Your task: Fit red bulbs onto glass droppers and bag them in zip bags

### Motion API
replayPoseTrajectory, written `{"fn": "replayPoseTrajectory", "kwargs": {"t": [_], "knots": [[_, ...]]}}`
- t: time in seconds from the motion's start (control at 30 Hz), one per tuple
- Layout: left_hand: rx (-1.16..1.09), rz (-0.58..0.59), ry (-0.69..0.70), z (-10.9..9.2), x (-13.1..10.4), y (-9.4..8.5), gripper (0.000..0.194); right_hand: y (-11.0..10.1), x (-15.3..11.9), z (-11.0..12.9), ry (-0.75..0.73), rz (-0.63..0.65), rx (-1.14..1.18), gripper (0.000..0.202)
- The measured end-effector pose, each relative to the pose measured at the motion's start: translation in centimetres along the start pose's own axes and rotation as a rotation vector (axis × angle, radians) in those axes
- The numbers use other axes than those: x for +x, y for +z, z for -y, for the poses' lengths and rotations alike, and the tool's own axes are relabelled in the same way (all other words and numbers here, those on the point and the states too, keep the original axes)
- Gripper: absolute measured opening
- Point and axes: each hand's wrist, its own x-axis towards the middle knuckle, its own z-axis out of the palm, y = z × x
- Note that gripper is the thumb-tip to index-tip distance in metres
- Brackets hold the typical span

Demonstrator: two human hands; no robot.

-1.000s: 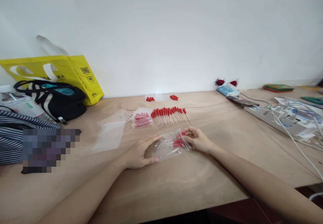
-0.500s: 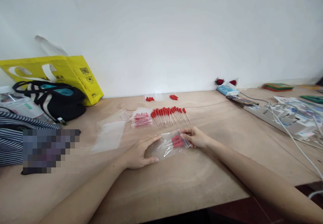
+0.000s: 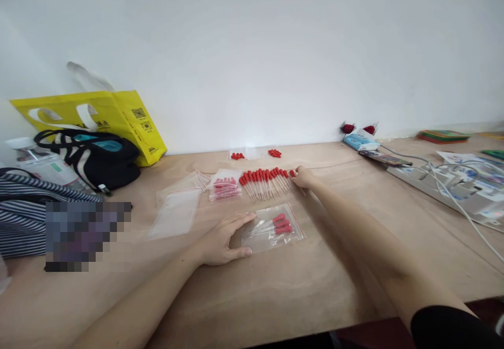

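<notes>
A clear zip bag [image 3: 260, 240] with a few red-topped droppers [image 3: 282, 223] inside lies flat on the table. My left hand [image 3: 226, 239] rests at its left edge, thumb and fingers apart. Beyond the bag is a row of red-topped droppers [image 3: 262, 176] with clear stems. At the right end of that row my right hand [image 3: 304, 178] has its fingers closed on the last dropper [image 3: 292, 173]. Left of the row sits a stack of filled bags [image 3: 225, 187], and flat bags without droppers [image 3: 175, 212] lie further left.
Two small groups of red droppers [image 3: 274, 153] lie by the wall. A yellow bag [image 3: 149, 134], a black bag [image 3: 106, 162] and a striped cloth [image 3: 23, 223] are at left. Power strips [image 3: 441, 186] with cables, a blue packet [image 3: 360, 141] and papers are at right.
My right hand has let go of the zip bag's right end and moved up to the dropper row. My left hand stays by the bag. The view has shifted slightly.
</notes>
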Motion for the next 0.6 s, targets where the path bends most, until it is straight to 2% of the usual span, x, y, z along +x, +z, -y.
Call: {"fn": "replayPoseTrajectory", "kwargs": {"t": [0.1, 0.2, 0.23, 0.3, 0.37, 0.47, 0.6], "knots": [[0.001, -0.004, 0.003, 0.0, 0.0, 0.0, 0.069, -0.7, -0.2, 0.2, 0.044, -0.009, -0.012, 0.040], [0.005, -0.007, 0.004, 0.1, 0.0, 0.0, 0.068, -2.1, -1.9, -0.3, 0.019, -0.052, 0.033, 0.056], [0.006, -0.008, 0.005, 0.1, 0.0, 0.1, 0.068, -2.5, -2.8, -0.6, 0.005, -0.063, 0.080, 0.058], [0.005, -0.008, 0.007, 0.0, 0.1, 0.1, 0.068, -3.0, -5.0, -1.2, -0.038, -0.065, 0.357, 0.058], [0.001, -0.013, 0.010, 0.0, 0.1, 0.1, 0.068, -2.9, -7.3, -1.7, -0.043, -0.082, 0.558, 0.056], [0.001, -0.016, 0.010, 0.0, 0.2, 0.0, 0.068, -2.2, -9.9, -1.9, -0.025, -0.102, 0.712, 0.050], [0.018, -0.002, -0.008, 0.0, 0.2, -0.1, 0.068, -1.0, -11.3, -1.4, -0.021, -0.110, 0.846, 0.049]]}}
